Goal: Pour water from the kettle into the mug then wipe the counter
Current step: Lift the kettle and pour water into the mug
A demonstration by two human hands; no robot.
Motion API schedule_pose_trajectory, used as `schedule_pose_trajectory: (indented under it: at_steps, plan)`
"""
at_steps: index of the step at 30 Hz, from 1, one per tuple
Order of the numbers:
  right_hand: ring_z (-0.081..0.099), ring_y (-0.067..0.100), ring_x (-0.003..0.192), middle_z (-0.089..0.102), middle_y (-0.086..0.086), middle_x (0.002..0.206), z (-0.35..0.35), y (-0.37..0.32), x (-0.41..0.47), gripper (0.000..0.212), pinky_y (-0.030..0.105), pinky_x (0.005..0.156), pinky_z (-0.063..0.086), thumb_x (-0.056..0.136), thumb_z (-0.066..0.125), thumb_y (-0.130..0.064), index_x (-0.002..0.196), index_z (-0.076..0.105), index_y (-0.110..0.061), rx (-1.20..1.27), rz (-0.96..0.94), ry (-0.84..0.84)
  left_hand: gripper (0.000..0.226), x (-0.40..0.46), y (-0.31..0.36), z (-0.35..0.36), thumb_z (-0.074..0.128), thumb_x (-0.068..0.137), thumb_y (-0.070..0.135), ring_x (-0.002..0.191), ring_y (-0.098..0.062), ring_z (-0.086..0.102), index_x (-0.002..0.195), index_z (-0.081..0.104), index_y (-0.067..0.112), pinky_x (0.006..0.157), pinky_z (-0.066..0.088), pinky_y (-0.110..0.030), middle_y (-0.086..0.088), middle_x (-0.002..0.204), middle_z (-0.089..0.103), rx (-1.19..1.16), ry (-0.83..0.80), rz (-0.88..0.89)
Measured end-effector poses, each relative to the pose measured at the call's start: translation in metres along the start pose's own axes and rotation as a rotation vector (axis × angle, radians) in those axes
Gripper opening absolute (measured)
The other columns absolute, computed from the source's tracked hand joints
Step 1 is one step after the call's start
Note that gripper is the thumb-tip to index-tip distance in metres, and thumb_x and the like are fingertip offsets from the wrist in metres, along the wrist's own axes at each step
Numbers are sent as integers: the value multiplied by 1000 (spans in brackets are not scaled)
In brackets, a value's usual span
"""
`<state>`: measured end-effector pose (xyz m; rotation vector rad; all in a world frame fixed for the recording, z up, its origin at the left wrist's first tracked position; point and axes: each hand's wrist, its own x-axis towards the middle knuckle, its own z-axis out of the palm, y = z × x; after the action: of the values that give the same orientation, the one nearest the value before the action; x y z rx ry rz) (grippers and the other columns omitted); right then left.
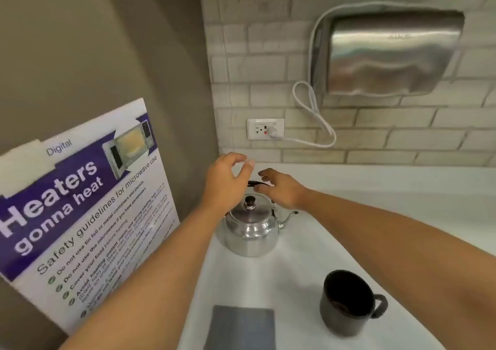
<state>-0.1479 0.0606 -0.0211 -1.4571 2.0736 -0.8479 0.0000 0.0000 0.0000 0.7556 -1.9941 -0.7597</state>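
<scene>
While both hands hover spread over the kettle (pixel 251 226), the left grip (pixel 228 183) and right grip (pixel 281 188) hold nothing. Nearer than the grips, the mug (pixel 349 302) stands on the counter (pixel 375 188) beside 1 grey cloth (pixel 241 328).

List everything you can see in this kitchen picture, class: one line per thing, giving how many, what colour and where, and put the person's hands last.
kettle: one, shiny silver with a black lid knob and black handle, back left of the counter, spout pointing right
mug: one, black, front right of the counter, handle to the right
cloth: one, grey, flat at the front edge of the counter
counter: one, white
poster: one, purple and white, on the left wall
socket: one, white, on the tiled wall, a white cable plugged in
hand dryer: one, steel, upper right wall
left hand: open, above the kettle
right hand: open, by the kettle handle
</scene>
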Motion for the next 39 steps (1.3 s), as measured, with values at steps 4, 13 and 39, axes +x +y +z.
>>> schedule_pose_trajectory:
  at_steps: [4, 13, 39]
  plan:
    - [60, 21, 87, 65, 2, 90, 29, 2, 19, 37, 27, 68, 42, 92, 45, -49, 101, 59, -16, 91, -15, 111, 28, 5, -27, 14, 57, 95, 33, 115, -13, 55, 114, 65, 15, 91, 38, -24, 0, 121, 64, -96, 10, -178]
    - [50, 18, 64, 53, 2, 65, 34, -1, 25, 38, 31, 61, 38, 95, 45, -36, 75, 57, -5, 241, -28, 285, 39, 14, -70, 38, 42, 100, 41, 79, -17, 58, 96, 64, 8, 67, 42, -28, 2, 82, 64, -141, 57, -382]
    - [61, 6, 81, 68, -5, 84, 3, 130, -205, 37, 20, 71, 41, 95, 43, -41, 79, 64, -16, 346, 228, 573, 43, -78, 29, 3, 55, 70, 28, 37, -5, 18, 36, 31, 22, 36, 17, -18, 12, 34, 20, -395, 402, -279]
